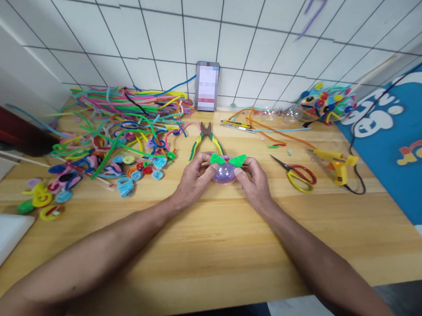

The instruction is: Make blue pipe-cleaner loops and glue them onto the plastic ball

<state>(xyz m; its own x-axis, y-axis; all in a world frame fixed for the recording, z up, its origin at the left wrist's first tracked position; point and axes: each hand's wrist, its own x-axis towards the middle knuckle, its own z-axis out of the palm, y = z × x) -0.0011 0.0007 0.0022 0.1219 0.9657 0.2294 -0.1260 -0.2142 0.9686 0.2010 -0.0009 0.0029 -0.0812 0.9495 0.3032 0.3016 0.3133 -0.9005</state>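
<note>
Between my two hands is a clear plastic ball (226,173) that looks purple inside, held just above the wooden table. Two green fuzzy pipe-cleaner pieces (238,160), shaped like ears or leaves, stick out at its top with a bit of red between them. My left hand (195,178) grips the ball's left side, thumb on the front. On the right side, my right hand (255,182) holds it the same way, thumb near the green piece. Right behind the ball lie pliers (205,137) with green and yellow handles, their jaws pointing to the wall.
Bundled pipe cleaners (121,104) and coiled pieces (125,160) cover the left side. Scissors (297,175) and a yellow glue gun (335,165) with a black cord lie right. A phone (207,86) leans on the tiled wall. Decorated balls (325,105) sit at back right.
</note>
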